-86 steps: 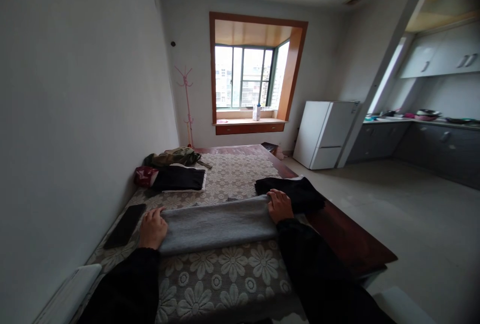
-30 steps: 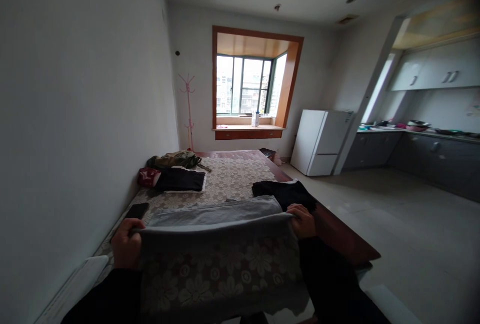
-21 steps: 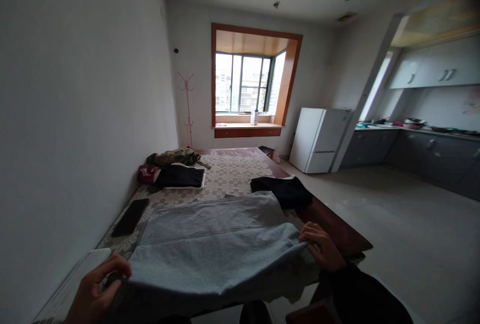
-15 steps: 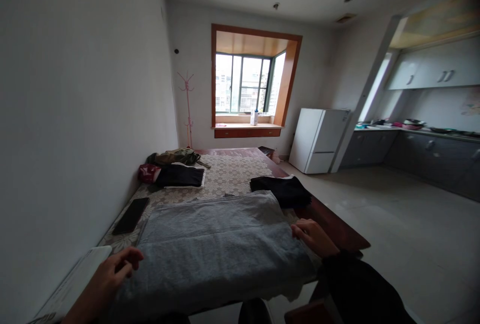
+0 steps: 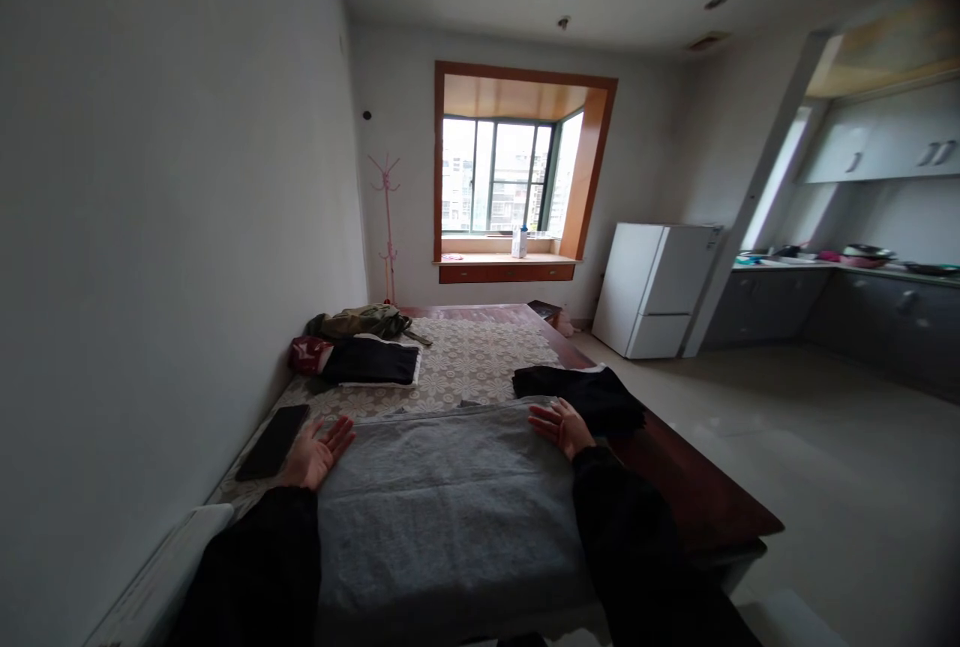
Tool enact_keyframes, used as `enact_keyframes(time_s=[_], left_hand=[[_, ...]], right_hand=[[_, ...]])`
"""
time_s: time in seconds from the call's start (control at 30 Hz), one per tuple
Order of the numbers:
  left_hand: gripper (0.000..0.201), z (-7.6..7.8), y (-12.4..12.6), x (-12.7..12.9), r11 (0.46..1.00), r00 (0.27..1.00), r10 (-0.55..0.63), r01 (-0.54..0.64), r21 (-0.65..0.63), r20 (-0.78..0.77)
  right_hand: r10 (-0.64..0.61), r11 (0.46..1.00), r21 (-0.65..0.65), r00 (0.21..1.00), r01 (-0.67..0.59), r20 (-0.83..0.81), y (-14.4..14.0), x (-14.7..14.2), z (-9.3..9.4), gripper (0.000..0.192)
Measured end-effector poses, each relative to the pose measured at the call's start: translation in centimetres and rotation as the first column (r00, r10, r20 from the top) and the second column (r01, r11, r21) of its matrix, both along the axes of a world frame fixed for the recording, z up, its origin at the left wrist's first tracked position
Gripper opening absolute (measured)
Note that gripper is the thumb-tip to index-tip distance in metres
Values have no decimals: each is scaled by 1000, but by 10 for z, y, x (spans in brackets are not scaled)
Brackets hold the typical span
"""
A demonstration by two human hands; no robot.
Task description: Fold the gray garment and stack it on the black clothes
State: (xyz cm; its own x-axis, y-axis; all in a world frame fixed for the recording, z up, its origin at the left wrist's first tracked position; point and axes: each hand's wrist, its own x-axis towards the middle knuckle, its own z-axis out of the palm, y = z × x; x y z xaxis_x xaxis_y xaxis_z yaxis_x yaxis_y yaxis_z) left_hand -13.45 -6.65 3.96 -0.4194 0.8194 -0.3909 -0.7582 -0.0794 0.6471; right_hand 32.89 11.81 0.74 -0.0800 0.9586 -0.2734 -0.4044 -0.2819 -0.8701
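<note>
A grey cloth (image 5: 450, 497) lies spread flat on the bed (image 5: 480, 357), over the floral lace cover, directly in front of the person. Its long axis runs left to right, from one hand to the other, and its near edge reaches back between the sleeves. The 2 hands sit at its far corners, about equally near. The left hand (image 5: 319, 454) rests at the left edge, fingers spread wide, palm turned up, holding nothing. The right hand (image 5: 561, 424) rests at the right edge, also splayed and empty. A folded black garment (image 5: 581, 395) lies just beyond the right hand; a dark phone (image 5: 273, 441) lies just left of the left hand.
</note>
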Motion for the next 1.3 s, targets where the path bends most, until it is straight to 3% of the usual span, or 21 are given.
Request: enact_keyframes(time_s=[0.13, 0.23, 0.3, 0.4, 0.57, 0.8, 1.03, 1.3], left_hand=[[56, -12, -7, -18, 997, 997, -23, 18, 73, 71], [64, -12, -8, -21, 998, 994, 3, -10, 64, 108], [64, -12, -6, -20, 999, 994, 24, -27, 26, 107], [59, -13, -5, -20, 999, 997, 36, -36, -4, 68], [53, -15, -6, -24, 999, 997, 42, -44, 21, 64], [43, -12, -8, -22, 999, 998, 37, -38, 28, 56], [42, -10, -10, -20, 1000, 1000, 15, -14, 19, -7], [21, -6, -12, -14, 1000, 993, 11, -10, 6, -116]], right_hand=[[51, 998, 34, 993, -48, -106, 5, 14, -20, 36], [80, 995, 73, 983, -69, -162, 5, 17, -23, 22], [73, 995, 84, 984, -60, -164, 5, 16, -23, 24], [64, 994, 94, 985, -49, -163, 3, 16, -23, 30], [122, 990, 99, 967, -101, -225, 2, 20, -23, 16], [112, 992, 85, 966, -95, -234, -1, 20, -19, 15], [11, 998, 65, 977, 3, -212, -8, 18, -12, 19], [-92, 995, 24, 982, 98, -167, -2, 21, -22, 5]])
